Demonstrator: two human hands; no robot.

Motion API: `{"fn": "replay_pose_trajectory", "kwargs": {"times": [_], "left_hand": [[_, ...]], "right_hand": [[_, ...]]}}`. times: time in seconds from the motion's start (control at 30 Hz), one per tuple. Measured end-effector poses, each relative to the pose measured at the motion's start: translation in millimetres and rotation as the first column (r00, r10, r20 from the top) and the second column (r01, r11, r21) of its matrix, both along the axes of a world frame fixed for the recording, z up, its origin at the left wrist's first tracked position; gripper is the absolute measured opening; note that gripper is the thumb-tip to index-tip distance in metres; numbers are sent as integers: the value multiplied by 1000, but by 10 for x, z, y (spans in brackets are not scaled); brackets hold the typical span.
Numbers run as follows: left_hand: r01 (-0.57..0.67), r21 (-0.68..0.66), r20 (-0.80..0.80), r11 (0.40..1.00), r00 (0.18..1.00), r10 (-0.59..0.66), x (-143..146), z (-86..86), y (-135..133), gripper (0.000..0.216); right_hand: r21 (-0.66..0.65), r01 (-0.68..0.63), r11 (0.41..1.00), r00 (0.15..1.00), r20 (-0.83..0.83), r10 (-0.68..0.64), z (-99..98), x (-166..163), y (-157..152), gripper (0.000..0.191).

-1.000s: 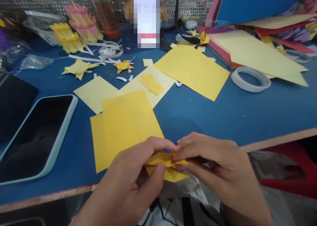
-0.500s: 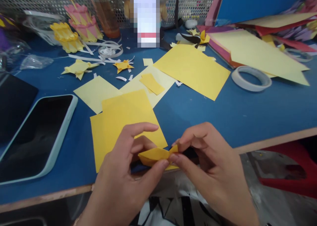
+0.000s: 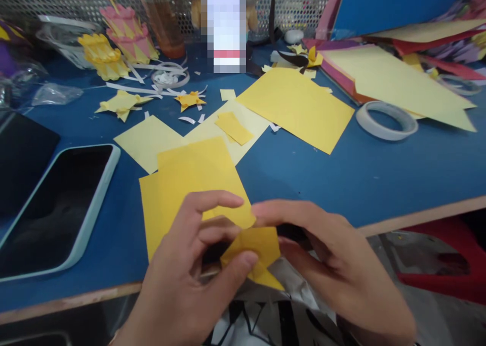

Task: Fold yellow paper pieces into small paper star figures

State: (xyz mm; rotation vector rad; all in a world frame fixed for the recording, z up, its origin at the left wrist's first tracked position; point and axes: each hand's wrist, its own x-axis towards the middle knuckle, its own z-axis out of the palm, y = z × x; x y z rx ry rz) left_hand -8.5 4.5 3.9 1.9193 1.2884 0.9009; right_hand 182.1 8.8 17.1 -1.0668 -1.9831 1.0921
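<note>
My left hand [image 3: 190,255] pinches a folded piece of yellow paper [image 3: 268,242], its thumb on the near face and its other fingers behind. Creases run across the paper, and a pointed flap hangs toward the lower right. My right hand [image 3: 330,260] is at the paper's right side with thumb and index finger apart. Its index fingertip is just above the top edge and its thumb is by the right edge; whether they touch the paper I cannot tell. Flat yellow sheets [image 3: 182,174] lie on the table beyond my left hand.
At the left lies a phone [image 3: 56,209]. Pale and yellow paper stars [image 3: 123,104] sit among white scraps. A tape roll [image 3: 387,121] rests at the right beside stacked coloured paper [image 3: 402,78]. The table edge [image 3: 425,217] runs close to my hands.
The folded yellow paper has turned so a broader face and a downward flap show. My right thumb and index finger have let go of its right end and spread apart; my left hand keeps its pinch.
</note>
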Motion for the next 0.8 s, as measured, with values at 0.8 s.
{"fn": "replay_pose_trajectory", "kwargs": {"times": [0.8], "left_hand": [[45, -67, -65, 997, 997, -49, 104, 52, 48, 19]], "right_hand": [[-19, 129, 991, 990, -59, -130, -54, -15, 25, 12]]}}
